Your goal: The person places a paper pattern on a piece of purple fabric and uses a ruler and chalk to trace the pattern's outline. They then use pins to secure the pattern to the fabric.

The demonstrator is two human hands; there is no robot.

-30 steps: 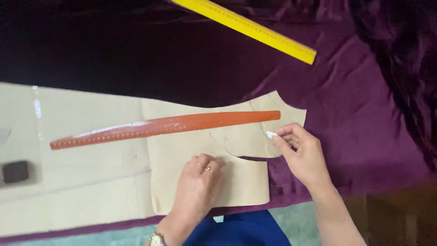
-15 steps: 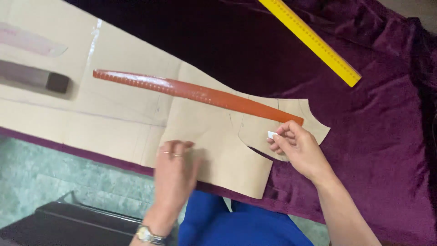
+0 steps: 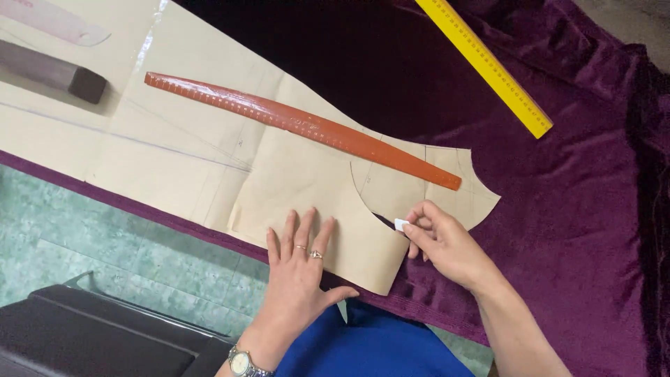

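My left hand (image 3: 299,269) lies flat, fingers spread, on a tan paper pattern piece (image 3: 300,181) that rests on dark purple velvet fabric (image 3: 579,209). My right hand (image 3: 447,244) pinches a small white piece of chalk (image 3: 401,224) against the curved armhole edge of the pattern. A long curved orange-brown ruler (image 3: 300,126) lies across the paper above both hands.
A yellow straight ruler (image 3: 488,63) lies on the velvet at the upper right. A dark rectangular block (image 3: 52,70) sits on the paper at the upper left, beside a clear curved template (image 3: 59,21). Below the table edge there is green floor (image 3: 91,237) and a black case (image 3: 91,335).
The view has shifted slightly. My left hand has slid right along the pattern, closer to the right hand. The chalk stays at the armhole curve.
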